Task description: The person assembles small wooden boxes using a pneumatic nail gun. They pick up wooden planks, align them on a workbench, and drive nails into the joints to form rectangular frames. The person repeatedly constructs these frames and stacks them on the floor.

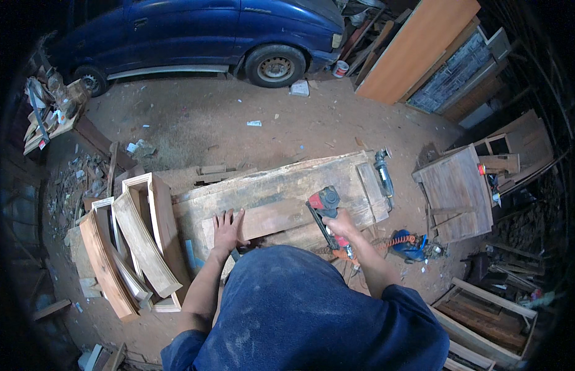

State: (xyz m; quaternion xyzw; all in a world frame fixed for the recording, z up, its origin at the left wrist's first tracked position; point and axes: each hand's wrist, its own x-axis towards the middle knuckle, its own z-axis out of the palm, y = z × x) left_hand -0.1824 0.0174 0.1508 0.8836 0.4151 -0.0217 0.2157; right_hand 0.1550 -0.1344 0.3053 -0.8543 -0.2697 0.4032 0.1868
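Left hand flat on board, right hand gripping nail gun

Head view: The left forearm (201, 287) rose from the lower edge, leaning slightly to the right. The left hand (225, 232) lay palm down near the left end of a pale board (272, 219), fingers open and spread, pointing away from the body; the thumb stood apart on the right. The hand held no object.

The right forearm (372, 263) slanted up and leftward from a dark blue sleeve (411, 309). The right hand (341, 224) was closed around the handle of a red and black nail gun (325, 199), its fingers partly hidden by the grip. The tool stood at the board's right end; contact between its nose and the wood could not be told from above.

The board lay lengthwise on a low, worn plank bench (281, 179), in front of the person, spanning the space between both hands. An orange coiled hose (401, 240) lay to the right of the nail gun's lower end. An angle grinder (384, 176) lay at the bench's right end. Curved wooden pieces (142, 244) were grouped just left of the bench.
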